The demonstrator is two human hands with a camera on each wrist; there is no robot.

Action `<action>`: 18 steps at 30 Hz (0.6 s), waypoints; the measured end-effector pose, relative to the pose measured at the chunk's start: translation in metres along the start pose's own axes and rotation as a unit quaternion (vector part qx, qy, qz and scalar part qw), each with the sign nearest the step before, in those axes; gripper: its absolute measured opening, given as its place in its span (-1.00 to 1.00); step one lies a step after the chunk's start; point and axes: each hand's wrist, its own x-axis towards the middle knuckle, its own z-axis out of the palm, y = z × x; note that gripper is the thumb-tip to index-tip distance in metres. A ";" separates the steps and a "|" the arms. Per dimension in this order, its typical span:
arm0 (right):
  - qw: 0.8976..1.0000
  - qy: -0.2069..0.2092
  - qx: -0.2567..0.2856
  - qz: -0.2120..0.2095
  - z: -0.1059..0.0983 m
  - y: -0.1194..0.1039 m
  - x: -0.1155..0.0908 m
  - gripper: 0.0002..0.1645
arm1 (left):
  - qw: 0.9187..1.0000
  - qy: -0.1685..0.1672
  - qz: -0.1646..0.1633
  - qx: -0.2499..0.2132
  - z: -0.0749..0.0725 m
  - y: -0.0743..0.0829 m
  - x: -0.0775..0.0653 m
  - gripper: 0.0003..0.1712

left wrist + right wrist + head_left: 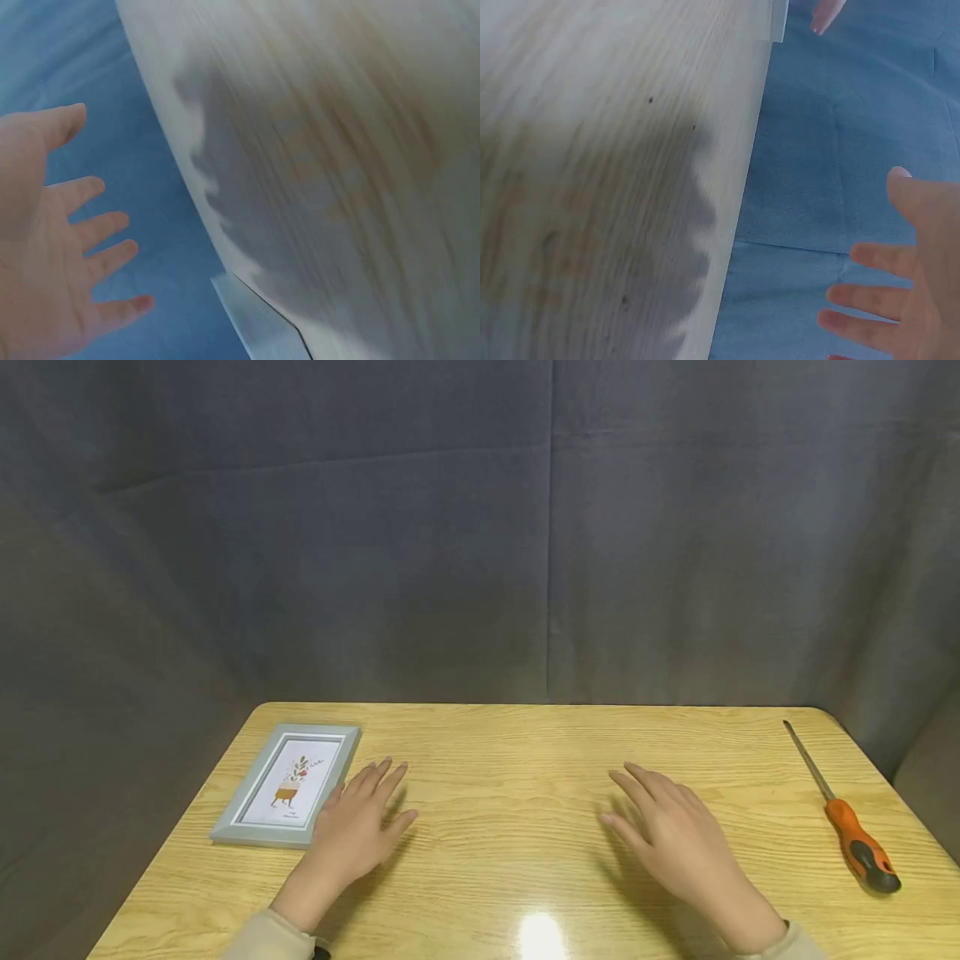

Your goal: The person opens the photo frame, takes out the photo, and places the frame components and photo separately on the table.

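My left hand (356, 827) hovers above the table with its fingers spread, overlapping the right edge of a picture frame (225, 828) in the head view. The frame is pale grey-green and lies flat, its print showing a plant in a brown pot with legs. In the left wrist view the left hand (45, 247) holds nothing, and a corner of the picture frame (259, 319) shows below. My right hand (678, 835), also with fingers extended, is over the right half of the table, casting a shadow. Nearest to it lies a screwdriver (855, 839) with an orange and black handle.
The light wooden table (510, 777) has rounded far corners. Behind it hangs a dark grey-blue curtain (420, 568) with a vertical seam. The screwdriver lies near the right edge, its shaft pointing to the back. A bright reflection shows near the front middle.
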 end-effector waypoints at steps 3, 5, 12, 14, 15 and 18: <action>1.000 0.006 -0.005 -0.007 0.000 0.003 -0.003 -0.31 | 1.000 -0.002 -0.013 0.005 -0.001 -0.015 -0.001 -0.22; 1.000 0.008 -0.007 -0.009 0.000 0.004 -0.005 -0.31 | 1.000 -0.001 -0.021 0.005 -0.002 -0.026 -0.002 -0.22; 1.000 0.003 -0.010 -0.006 0.004 0.007 -0.010 -0.37 | 0.999 0.001 -0.052 -0.008 -0.011 -0.060 -0.003 -0.29; 1.000 0.002 -0.012 -0.006 0.005 0.008 -0.011 -0.40 | 0.998 0.008 -0.057 -0.002 -0.014 -0.069 -0.005 -0.32; 1.000 0.003 -0.012 -0.006 0.005 0.008 -0.011 -0.42 | 0.998 0.012 -0.058 0.001 -0.015 -0.072 -0.005 -0.33; 1.000 0.007 -0.012 -0.009 0.006 0.009 -0.012 -0.45 | 0.998 0.020 -0.059 0.012 -0.017 -0.082 -0.008 -0.36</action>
